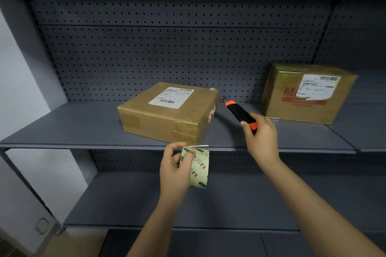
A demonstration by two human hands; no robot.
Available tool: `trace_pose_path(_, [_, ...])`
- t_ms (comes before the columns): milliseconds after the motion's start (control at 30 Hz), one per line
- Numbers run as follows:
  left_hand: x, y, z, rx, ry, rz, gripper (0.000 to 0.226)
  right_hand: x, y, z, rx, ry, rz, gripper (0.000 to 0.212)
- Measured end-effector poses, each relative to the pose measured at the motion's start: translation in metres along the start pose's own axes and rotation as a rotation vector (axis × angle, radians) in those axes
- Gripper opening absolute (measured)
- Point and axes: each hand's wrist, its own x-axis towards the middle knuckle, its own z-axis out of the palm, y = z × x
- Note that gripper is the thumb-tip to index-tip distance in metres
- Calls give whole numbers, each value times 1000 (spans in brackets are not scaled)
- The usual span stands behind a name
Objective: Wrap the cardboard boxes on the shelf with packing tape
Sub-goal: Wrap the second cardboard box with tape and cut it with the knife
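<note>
Nearest the camera, the left hand (173, 170) grips a roll of packing tape (198, 168), fingers curled round its rim, just below the front edge of the shelf (62, 129). A short free end of tape stands up at the roll's top. Further in, the right hand (262, 133) clasps a black and orange cutter (240, 113), which points toward the back. No blade can be made out.

Beyond the roll, a flat cardboard box (167, 115) lies on the shelf, with glossy strips over its near right corner. Further back and to the right stands a taller cardboard box (309, 94), its sides shiny.

Both boxes seem to carry some tape already. Whether either wrap is complete cannot be told.
</note>
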Motion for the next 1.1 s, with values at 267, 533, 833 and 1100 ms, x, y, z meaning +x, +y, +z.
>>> trace_pose_path(267, [7, -4, -8, 21, -40, -54, 16, 2, 16, 11, -248, -145, 151, 28])
trace_pose_path(533, [14, -1, -22, 15, -83, -73, 15, -7, -25, -4, -114, -180, -135, 35])
trace_pose_path(833, [7, -5, -29, 79, -19, -54, 15, 5, -78, 4, 52, -591, -565, 52])
trace_pose_path(1100, [-7, -7, -22, 90, 164, -8, 13, 16, -75, 37, 229, -602, -795, 52])
